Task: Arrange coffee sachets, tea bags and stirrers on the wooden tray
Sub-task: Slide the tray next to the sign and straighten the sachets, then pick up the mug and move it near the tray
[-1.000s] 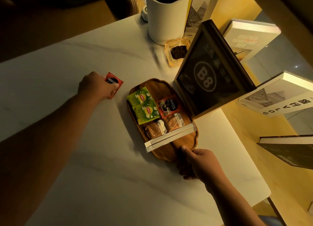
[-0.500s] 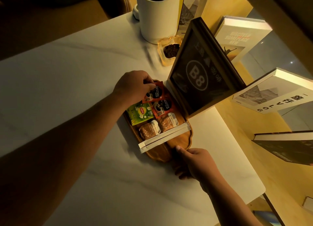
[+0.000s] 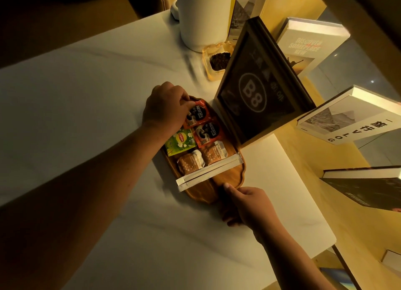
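Observation:
The oval wooden tray lies on the white table. On it are a green tea bag, two red coffee sachets, two brown sachets and two white wrapped stirrers laid across. My left hand presses its fingertips on the far red coffee sachet at the tray's far end; the near red sachet lies just below it. My right hand grips the tray's near rim with the thumb on top.
A dark framed B8 sign stands right beside the tray. Behind it are an amber glass dish and a tall white cylinder. Books lean on the yellow shelf at the right. The table edge runs near right.
My left hand carried the red coffee sachet from the table at the left onto the tray's far end and set it down above the other one. My right hand stayed on the rim.

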Demonstrator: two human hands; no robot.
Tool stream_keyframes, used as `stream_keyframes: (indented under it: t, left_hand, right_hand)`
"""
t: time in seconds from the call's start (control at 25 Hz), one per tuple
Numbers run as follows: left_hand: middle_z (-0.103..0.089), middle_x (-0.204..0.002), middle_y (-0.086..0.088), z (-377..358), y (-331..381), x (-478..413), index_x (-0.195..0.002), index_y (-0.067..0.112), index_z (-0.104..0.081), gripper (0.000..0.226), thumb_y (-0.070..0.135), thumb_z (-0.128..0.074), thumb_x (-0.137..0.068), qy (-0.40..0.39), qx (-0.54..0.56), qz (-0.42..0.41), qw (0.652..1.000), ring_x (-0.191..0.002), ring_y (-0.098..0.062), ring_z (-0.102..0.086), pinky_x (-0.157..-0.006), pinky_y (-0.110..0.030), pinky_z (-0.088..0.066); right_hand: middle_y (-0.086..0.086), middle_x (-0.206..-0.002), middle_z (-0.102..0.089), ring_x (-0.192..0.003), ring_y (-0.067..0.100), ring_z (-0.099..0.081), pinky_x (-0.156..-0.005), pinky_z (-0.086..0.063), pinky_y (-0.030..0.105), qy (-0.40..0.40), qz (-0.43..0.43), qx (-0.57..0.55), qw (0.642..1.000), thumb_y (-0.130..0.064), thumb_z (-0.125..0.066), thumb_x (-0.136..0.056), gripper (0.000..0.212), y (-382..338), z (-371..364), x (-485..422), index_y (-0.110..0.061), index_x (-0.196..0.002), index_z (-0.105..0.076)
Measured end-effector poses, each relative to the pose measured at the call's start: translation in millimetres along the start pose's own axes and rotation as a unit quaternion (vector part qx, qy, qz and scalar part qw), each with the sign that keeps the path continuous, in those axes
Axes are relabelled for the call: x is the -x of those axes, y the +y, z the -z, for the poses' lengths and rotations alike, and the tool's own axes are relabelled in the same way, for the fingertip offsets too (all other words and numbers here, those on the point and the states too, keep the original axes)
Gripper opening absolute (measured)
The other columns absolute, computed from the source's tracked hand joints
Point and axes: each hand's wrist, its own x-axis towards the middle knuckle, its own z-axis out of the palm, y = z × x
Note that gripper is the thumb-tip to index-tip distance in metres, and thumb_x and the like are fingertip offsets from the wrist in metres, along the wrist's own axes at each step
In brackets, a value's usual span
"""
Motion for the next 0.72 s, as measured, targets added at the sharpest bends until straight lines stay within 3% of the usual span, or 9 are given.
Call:
stream_keyframes:
  t: [0.12, 0.2, 0.28, 0.36, 0.44, 0.48, 0.56, 0.6, 0.72]
  left_hand:
    - [-0.059, -0.11, -0.005, 9, -26, 26, -0.105, 0.02, -0.06, 0.037, 0.054, -0.052, -0.093, 0.027, 0.044, 0.04, 0.998, -0.097, -0.014, -0.046, -0.067, -0.025, -0.038]
    - [-0.06, -0.116, -0.007, 15, -57, 59, -0.11, 0.02, -0.059, 0.039, 0.054, -0.048, -0.095, 0.044, 0.064, 0.092, 0.993, -0.104, -0.018, -0.052, -0.07, -0.028, -0.042]
    - [-0.062, -0.122, -0.011, 22, -89, 100, -0.115, 0.015, -0.062, 0.04, 0.048, -0.05, -0.096, 0.063, 0.069, 0.127, 0.988, -0.114, -0.029, -0.055, -0.086, -0.038, -0.048]
    - [-0.062, -0.13, -0.017, 26, -122, 143, -0.119, 0.006, -0.065, 0.038, 0.036, -0.057, -0.096, 0.079, 0.047, 0.117, 0.989, -0.122, -0.036, -0.055, -0.103, -0.044, -0.045]
    - [-0.057, -0.14, -0.02, 30, -153, 187, -0.127, 0.003, -0.063, 0.043, 0.031, -0.062, -0.094, 0.074, 0.013, 0.094, 0.993, -0.13, -0.038, -0.052, -0.108, -0.05, -0.041]
    - [-0.053, -0.145, -0.018, 34, -170, 210, -0.132, 0.006, -0.061, 0.047, 0.033, -0.062, -0.094, 0.063, -0.004, 0.093, 0.994, -0.136, -0.036, -0.048, -0.11, -0.052, -0.038]
    - [-0.044, -0.154, -0.012, 43, -202, 256, -0.141, 0.014, -0.054, 0.055, 0.044, -0.055, -0.095, 0.039, -0.037, 0.113, 0.992, -0.144, -0.03, -0.038, -0.115, -0.052, -0.031]
    - [-0.04, -0.158, -0.009, 49, -217, 279, -0.145, 0.019, -0.049, 0.059, 0.049, -0.051, -0.094, 0.022, -0.056, 0.137, 0.989, -0.147, -0.028, -0.034, -0.117, -0.052, -0.027]
    - [-0.027, -0.165, -0.004, 65, -256, 343, -0.153, 0.03, -0.036, 0.069, 0.061, -0.046, -0.091, -0.01, -0.097, 0.216, 0.971, -0.15, -0.028, -0.027, -0.12, -0.054, -0.019]
  right_hand:
    - [0.006, -0.067, -0.08, -0.059, 0.026, -0.077, -0.056, -0.064, 0.034, 0.024, 0.024, 0.023, 0.999, -0.052, -0.061, -0.095, 0.044, 1, -4, 5, -0.013, -0.084, -0.078]
    - [0.004, -0.067, -0.079, -0.058, 0.024, -0.077, -0.059, -0.065, 0.037, 0.052, 0.057, 0.033, 0.996, -0.055, -0.056, -0.094, 0.047, 3, -11, 11, -0.014, -0.082, -0.078]
    - [-0.001, -0.066, -0.078, -0.056, 0.019, -0.074, -0.061, -0.065, 0.041, 0.098, 0.104, 0.075, 0.987, -0.056, -0.052, -0.094, 0.046, 12, -20, 19, -0.02, -0.079, -0.076]
    - [-0.005, -0.066, -0.076, -0.058, 0.014, -0.07, -0.062, -0.062, 0.043, 0.161, 0.182, 0.177, 0.954, -0.046, -0.056, -0.099, 0.032, 30, -32, 29, -0.026, -0.079, -0.072]
    - [-0.009, -0.08, -0.075, -0.073, 0.015, -0.07, -0.068, -0.06, 0.038, 0.174, 0.309, 0.284, 0.891, -0.025, -0.068, -0.096, 0.013, 49, -49, 39, -0.034, -0.088, -0.072]
    - [-0.007, -0.096, -0.076, -0.086, 0.019, -0.071, -0.077, -0.058, 0.034, 0.151, 0.381, 0.336, 0.848, -0.019, -0.07, -0.094, 0.015, 56, -62, 43, -0.033, -0.099, -0.075]
    - [0.001, -0.128, -0.072, -0.118, 0.026, -0.065, -0.102, -0.047, 0.032, 0.065, 0.481, 0.427, 0.763, -0.028, -0.062, -0.096, 0.031, 68, -95, 44, -0.023, -0.124, -0.073]
    - [0.003, -0.142, -0.064, -0.132, 0.029, -0.056, -0.111, -0.04, 0.037, 0.018, 0.504, 0.47, 0.725, -0.035, -0.055, -0.099, 0.041, 70, -117, 43, -0.023, -0.136, -0.066]
    - [0.006, -0.169, -0.026, -0.155, 0.036, -0.017, -0.12, -0.017, 0.057, -0.06, 0.516, 0.589, 0.62, -0.052, -0.036, -0.103, 0.059, 67, -192, 38, -0.033, -0.159, -0.033]
